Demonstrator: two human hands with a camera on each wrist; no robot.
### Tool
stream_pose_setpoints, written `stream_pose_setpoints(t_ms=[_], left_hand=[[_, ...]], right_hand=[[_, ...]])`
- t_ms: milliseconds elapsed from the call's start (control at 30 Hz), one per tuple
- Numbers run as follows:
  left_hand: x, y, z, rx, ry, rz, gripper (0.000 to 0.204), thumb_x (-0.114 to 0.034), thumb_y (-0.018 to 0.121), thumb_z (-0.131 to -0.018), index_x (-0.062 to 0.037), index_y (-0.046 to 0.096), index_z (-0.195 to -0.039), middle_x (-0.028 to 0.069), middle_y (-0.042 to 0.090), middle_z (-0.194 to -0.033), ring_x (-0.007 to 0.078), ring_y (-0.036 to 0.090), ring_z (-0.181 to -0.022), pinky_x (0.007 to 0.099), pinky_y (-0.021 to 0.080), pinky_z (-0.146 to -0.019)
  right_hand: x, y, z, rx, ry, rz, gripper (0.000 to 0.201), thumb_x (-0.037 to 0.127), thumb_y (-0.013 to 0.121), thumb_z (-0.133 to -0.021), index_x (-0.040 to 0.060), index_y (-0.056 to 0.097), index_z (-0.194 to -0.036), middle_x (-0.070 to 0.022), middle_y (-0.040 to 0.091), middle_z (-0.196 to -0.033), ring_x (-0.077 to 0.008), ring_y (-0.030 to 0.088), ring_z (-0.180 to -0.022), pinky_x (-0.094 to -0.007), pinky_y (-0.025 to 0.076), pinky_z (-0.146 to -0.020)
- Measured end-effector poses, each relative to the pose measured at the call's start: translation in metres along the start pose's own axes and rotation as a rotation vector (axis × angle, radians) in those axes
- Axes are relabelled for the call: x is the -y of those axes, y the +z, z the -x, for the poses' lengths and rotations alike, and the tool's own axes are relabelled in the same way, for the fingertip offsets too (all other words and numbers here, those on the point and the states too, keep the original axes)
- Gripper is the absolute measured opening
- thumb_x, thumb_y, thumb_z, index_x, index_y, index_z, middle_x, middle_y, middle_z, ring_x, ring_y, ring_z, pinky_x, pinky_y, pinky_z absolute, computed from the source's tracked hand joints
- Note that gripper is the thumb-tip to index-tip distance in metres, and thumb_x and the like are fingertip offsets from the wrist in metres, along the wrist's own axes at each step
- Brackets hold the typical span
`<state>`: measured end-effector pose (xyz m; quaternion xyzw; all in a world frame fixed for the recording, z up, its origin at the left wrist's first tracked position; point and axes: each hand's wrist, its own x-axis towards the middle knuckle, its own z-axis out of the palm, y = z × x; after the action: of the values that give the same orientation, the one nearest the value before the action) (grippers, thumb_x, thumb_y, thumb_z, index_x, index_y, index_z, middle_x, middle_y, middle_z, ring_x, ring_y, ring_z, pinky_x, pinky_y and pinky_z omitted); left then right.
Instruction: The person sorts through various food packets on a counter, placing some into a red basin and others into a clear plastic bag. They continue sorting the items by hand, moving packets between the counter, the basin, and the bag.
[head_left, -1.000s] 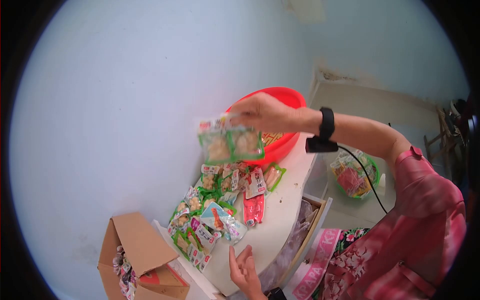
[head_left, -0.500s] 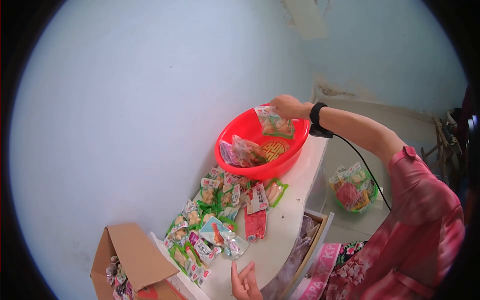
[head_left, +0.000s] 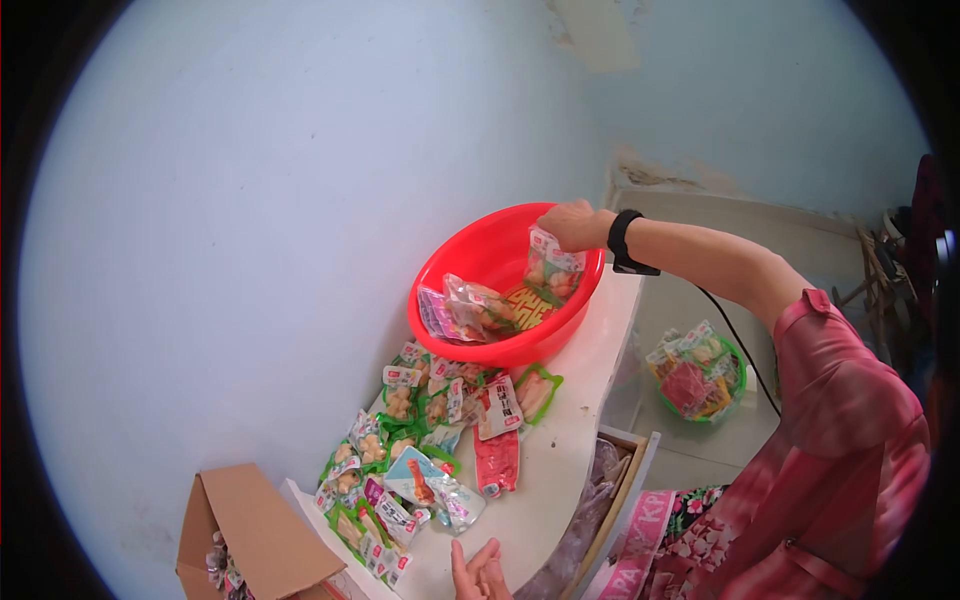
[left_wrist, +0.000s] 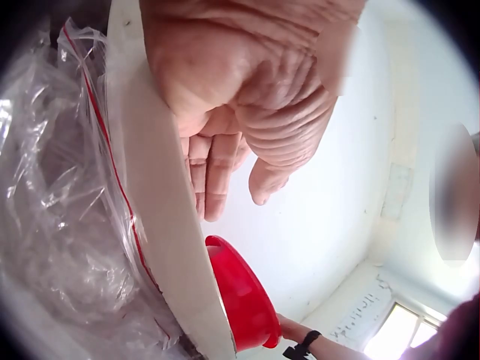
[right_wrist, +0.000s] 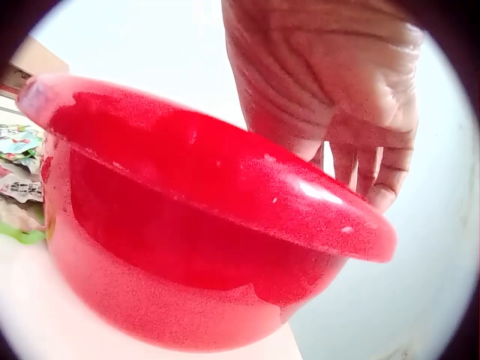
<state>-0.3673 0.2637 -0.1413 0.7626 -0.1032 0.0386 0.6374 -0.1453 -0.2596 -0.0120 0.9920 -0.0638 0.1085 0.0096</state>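
Note:
In the head view the right hand [head_left: 577, 226] pinches the top of a green-edged snack packet [head_left: 554, 268], which hangs inside the red basin [head_left: 440, 345]. Other packets [head_left: 478, 305] lie in the basin's left part. From the right wrist view, the right hand [right_wrist: 330, 82] reaches over the rim of the basin [right_wrist: 187, 202], its fingertips partly hidden. At the table's near edge the left hand [head_left: 478, 572] holds nothing; the left wrist view shows that hand [left_wrist: 247, 97] with relaxed fingers. Packets with green edges [head_left: 397, 400] and a red packet [head_left: 497, 462] lie on the table.
An open cardboard box [head_left: 265, 535] stands at the lower left. Clear plastic bags [head_left: 590, 505] fill an open drawer beside the table [head_left: 560, 440]. A green basket [head_left: 742, 385] with packets sits on the floor at right. A wall borders the table's far side.
The right hand has carried the green-edged packet from over the table pile to the right and down into the basin. The left hand stays low at the table's near edge, empty.

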Motion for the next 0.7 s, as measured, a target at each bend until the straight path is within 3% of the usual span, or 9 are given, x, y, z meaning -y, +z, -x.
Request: stream_pose_setpoints(t_ms=[100,200,300,400,500,533,567,700], left_hand=[[0.005,-0.001,-0.002,-0.003,0.032,-0.039,0.057,-0.015,0.064,-0.104,0.0113,0.044,-0.151,0.0202,0.072,-0.121,0.0263,0.071,-0.108,0.0355,0.054,-0.099],[0.022,0.004,-0.004,-0.064,0.094,0.048,0.061,-0.015,0.063,-0.102,0.0124,0.039,-0.152,0.0238,0.073,-0.114,0.0276,0.072,-0.106,0.0395,0.058,-0.096],[0.013,0.004,-0.003,-0.068,0.093,0.064,0.051,-0.003,0.060,-0.105,0.0105,0.043,-0.150,0.0213,0.075,-0.112,0.0236,0.072,-0.102,0.0371,0.057,-0.097],[0.016,0.004,-0.003,-0.085,0.094,0.055,0.050,-0.009,0.059,-0.105,0.0117,0.045,-0.148,0.0199,0.074,-0.110,0.0236,0.072,-0.102,0.0378,0.059,-0.094],[0.022,0.003,-0.001,-0.099,0.084,0.080,0.045,-0.005,0.060,-0.105,0.0102,0.048,-0.145,0.0186,0.075,-0.112,0.0214,0.072,-0.101,0.0355,0.057,-0.095],[0.022,0.004,-0.001,-0.110,0.083,0.080,0.042,-0.006,0.061,-0.105,0.0095,0.051,-0.143,0.0177,0.075,-0.111,0.0209,0.072,-0.101,0.0352,0.057,-0.096],[0.022,0.004,-0.001,-0.116,0.090,0.067,0.042,-0.006,0.061,-0.105,0.0091,0.052,-0.142,0.0176,0.075,-0.111,0.0209,0.072,-0.101,0.0355,0.057,-0.095],[0.017,0.006,0.009,-0.197,0.093,0.063,0.038,-0.006,0.061,-0.104,0.0079,0.055,-0.139,0.0171,0.075,-0.106,0.0208,0.072,-0.097,0.0360,0.059,-0.091]], right_hand=[[-0.004,0.004,0.008,-0.310,-0.017,0.027,0.021,0.007,0.062,-0.089,0.0066,0.070,-0.108,-0.0165,0.072,-0.107,-0.0381,0.069,-0.101,-0.0470,0.055,-0.086],[0.019,-0.009,0.032,-0.534,-0.190,-0.223,0.022,0.010,0.066,-0.093,0.0047,0.066,-0.114,-0.0139,0.071,-0.112,-0.0339,0.070,-0.099,-0.0450,0.056,-0.082],[0.073,-0.028,0.082,-0.515,-0.279,-0.576,0.014,0.008,0.059,-0.094,0.0041,0.067,-0.105,-0.0128,0.071,-0.106,-0.0356,0.068,-0.091,-0.0438,0.054,-0.077],[0.114,0.001,0.132,-0.593,-0.591,-0.671,0.021,-0.005,0.065,-0.087,0.0048,0.068,-0.105,-0.0129,0.070,-0.102,-0.0336,0.069,-0.092,-0.0402,0.056,-0.078],[0.154,0.028,0.189,-0.332,-0.669,-0.842,0.030,-0.008,0.068,-0.082,0.0066,0.068,-0.108,-0.0108,0.070,-0.101,-0.0315,0.070,-0.095,-0.0403,0.057,-0.079],[0.167,0.040,0.202,-0.336,-0.711,-0.943,0.028,-0.007,0.067,-0.084,0.0063,0.068,-0.108,-0.0104,0.069,-0.099,-0.0298,0.070,-0.091,-0.0393,0.057,-0.076],[0.175,0.052,0.215,-0.168,-0.646,-1.045,0.024,-0.007,0.066,-0.087,0.0052,0.067,-0.108,-0.0111,0.068,-0.097,-0.0278,0.070,-0.086,-0.0376,0.056,-0.074],[0.199,0.084,0.246,-0.092,-0.522,-1.339,0.020,-0.007,0.064,-0.090,0.0037,0.067,-0.107,-0.0105,0.069,-0.096,-0.0233,0.069,-0.082,-0.0352,0.055,-0.071]])
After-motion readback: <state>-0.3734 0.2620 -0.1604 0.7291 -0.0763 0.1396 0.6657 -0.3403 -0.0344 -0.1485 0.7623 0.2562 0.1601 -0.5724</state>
